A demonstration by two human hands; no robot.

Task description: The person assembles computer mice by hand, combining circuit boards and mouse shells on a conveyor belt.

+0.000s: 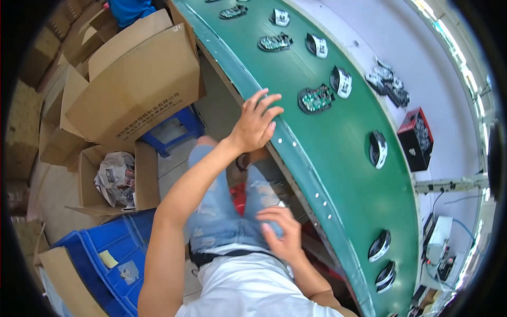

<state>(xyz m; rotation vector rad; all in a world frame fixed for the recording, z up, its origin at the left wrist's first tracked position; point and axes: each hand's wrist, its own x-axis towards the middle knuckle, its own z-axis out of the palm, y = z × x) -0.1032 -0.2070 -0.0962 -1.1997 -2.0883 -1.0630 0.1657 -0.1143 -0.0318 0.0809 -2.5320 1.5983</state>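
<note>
My left hand (255,122) rests at the near edge of a green conveyor belt (332,153), fingers spread, holding nothing. Over my lap is my right hand (283,231), slightly blurred, its thumb apart from loosely bent fingers and no object visible in it. Closest to the left hand on the belt lies a dark mouse-shaped base with a green circuit board (316,99). Beside it sits a black and silver mouse-like shell (341,82). Another such shell (377,149) lies farther right. Small white round pieces (287,141) dot the belt's near border.
Several similar boards and shells, including a board (275,42), lie along the belt. Past its far edge are a pile of dark parts (390,83) and a black-red box (416,138). Cardboard boxes (132,84), a blue stool (177,129) and a blue crate (113,259) stand at left.
</note>
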